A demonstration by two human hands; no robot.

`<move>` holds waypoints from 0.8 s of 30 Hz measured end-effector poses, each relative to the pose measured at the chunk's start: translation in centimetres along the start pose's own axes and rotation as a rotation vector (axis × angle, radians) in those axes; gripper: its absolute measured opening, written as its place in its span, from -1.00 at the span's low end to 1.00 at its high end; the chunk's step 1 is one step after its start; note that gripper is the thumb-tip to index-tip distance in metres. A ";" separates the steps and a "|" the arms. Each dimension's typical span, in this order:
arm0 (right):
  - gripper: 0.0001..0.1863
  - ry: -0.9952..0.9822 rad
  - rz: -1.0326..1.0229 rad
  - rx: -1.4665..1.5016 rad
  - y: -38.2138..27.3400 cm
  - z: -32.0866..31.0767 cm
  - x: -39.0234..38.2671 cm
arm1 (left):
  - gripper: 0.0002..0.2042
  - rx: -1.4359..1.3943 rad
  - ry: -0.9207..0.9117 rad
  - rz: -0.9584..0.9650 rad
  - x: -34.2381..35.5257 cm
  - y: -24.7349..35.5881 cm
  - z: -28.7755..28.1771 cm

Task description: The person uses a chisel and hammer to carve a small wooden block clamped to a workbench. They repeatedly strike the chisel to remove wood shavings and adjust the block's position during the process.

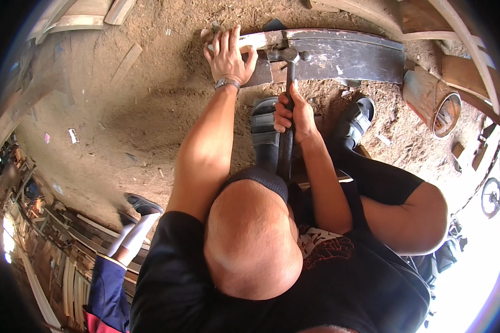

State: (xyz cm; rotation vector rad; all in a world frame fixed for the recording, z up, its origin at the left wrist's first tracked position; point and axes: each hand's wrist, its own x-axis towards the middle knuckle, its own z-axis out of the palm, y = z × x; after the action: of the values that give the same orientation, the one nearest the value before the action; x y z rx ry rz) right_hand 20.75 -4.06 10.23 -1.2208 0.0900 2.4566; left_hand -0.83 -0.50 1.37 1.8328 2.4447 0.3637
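In right hand (297, 114), a hammer (290, 73)

The floor (111, 105) was brown earth, strewn with small chips (383, 140) and litter (one white scrap (73, 136) lay off to the left). On it rested a long, scuffed dark board (350, 61), a thin wooden strip (126, 62) and a stained, open bucket (422, 97).

L hand (229, 60) covers part of board (344, 58). R hand (301, 114) hides part of hammer (290, 77), lower end unclear. Bucket (422, 94) contents unID'd. Co-worker (106, 283) cut off at btm edge.
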 end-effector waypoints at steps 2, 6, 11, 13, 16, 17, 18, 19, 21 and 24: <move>-0.45 0.000 -0.003 0.007 0.4 -0.4 0.5 | -0.31 -0.018 0.002 0.003 0.1 -0.1 0.1; -0.45 0.192 -0.036 -0.098 0.8 0.7 0.3 | -0.32 0.023 -0.006 0.001 -0.1 -0.2 0.3; -0.45 0.294 -0.193 -0.574 -1.0 -1.5 -0.1 | -0.34 0.022 -0.021 0.006 -0.2 -0.6 0.5; -0.49 0.317 -0.508 -1.138 -2.0 -2.7 -0.3 | -0.36 0.006 -0.027 0.001 -0.3 -0.5 0.4; -0.62 0.315 -0.569 -1.577 -3.4 -2.7 -3.0 | -0.40 0.020 -0.050 -0.011 -0.5 -0.7 0.4; -0.65 0.338 -0.452 -1.574 -4.1 -1.6 -4.4 | -0.42 -0.002 -0.044 -0.024 -0.3 -0.3 0.4; -0.66 0.274 -0.466 -1.609 -4.1 -1.9 -4.6 | -0.43 -0.057 0.013 -0.027 -0.5 -0.6 0.8; -0.67 0.209 -0.480 -1.641 -4.3 -2.3 -4.7 | -0.43 -0.110 0.071 -0.031 -0.2 -0.9 1.2; -0.63 0.086 -0.455 -1.774 -5.2 -4.3 -4.5 | -0.43 -0.176 0.143 -0.036 -0.4 -0.8 1.6; -0.60 0.110 -0.418 -2.026 -5.6 -5.2 -3.7 | -0.43 -0.194 0.186 -0.053 -0.6 -1.0 1.7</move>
State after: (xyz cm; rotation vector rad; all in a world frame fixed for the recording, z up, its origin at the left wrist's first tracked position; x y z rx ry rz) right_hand 28.78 -1.24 10.53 -1.4731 -2.6780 1.4265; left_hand -1.23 -1.07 -0.56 1.7221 2.4641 0.7699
